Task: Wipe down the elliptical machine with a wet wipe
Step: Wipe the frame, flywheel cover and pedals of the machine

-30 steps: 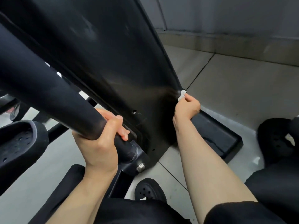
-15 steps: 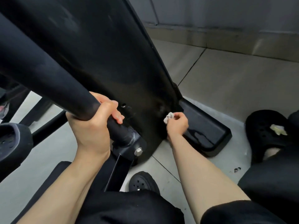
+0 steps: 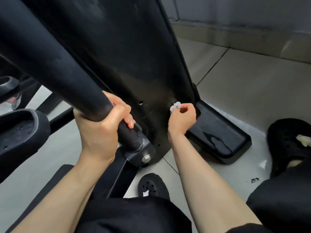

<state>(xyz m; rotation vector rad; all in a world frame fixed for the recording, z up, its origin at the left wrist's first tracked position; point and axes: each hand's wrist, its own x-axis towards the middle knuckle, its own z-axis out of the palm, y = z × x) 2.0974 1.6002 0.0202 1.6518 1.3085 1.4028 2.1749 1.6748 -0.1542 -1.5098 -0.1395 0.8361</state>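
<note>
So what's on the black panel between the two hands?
In the head view, between the left hand on the bar and the right hand holding the wet wipe, there's only bare black panel with a small hole.

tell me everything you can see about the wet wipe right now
The wet wipe is a small white wad, crumpled into a ball, looking like thin damp tissue. Only its upper end shows; the rest is hidden inside the right hand, which pinches it in curled fingers. It is pressed against the lower part of the black cover of the elliptical machine, near that cover's right edge, just above the black base foot.
</note>
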